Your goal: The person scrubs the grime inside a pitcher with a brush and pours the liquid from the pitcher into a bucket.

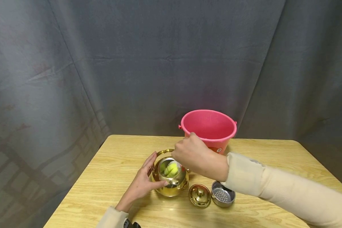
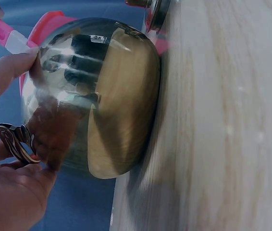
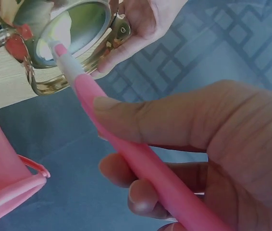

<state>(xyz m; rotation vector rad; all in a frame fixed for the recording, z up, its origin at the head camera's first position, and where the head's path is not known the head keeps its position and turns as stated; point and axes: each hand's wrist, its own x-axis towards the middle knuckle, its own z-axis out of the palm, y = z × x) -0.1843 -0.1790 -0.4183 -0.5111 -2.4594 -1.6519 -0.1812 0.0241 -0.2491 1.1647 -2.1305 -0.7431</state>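
A shiny gold teapot (image 1: pixel 171 192) stands uncovered on the wooden table, its hooped handle leaning toward the back. My left hand (image 1: pixel 142 182) holds it from the left side, thumb at the rim and fingers around by the handle's mount. In my right hand (image 1: pixel 195 155) is a sponge brush with a pink handle (image 3: pixel 145 166) and a white neck, gripped between thumb and curled fingers. Its yellow-green sponge head (image 1: pixel 172 170) sits inside the pot's mouth. The right hand hovers above the pot's right rim, hiding most of the brush handle in the head view.
Behind the right hand stands a pink bucket (image 1: pixel 208 123). To the right of the teapot lie its gold knobbed lid (image 1: pixel 200 196) and a metal strainer (image 1: pixel 223 194) with a perforated base, side by side. Grey curtain (image 1: pixel 171 63) hangs behind the table.
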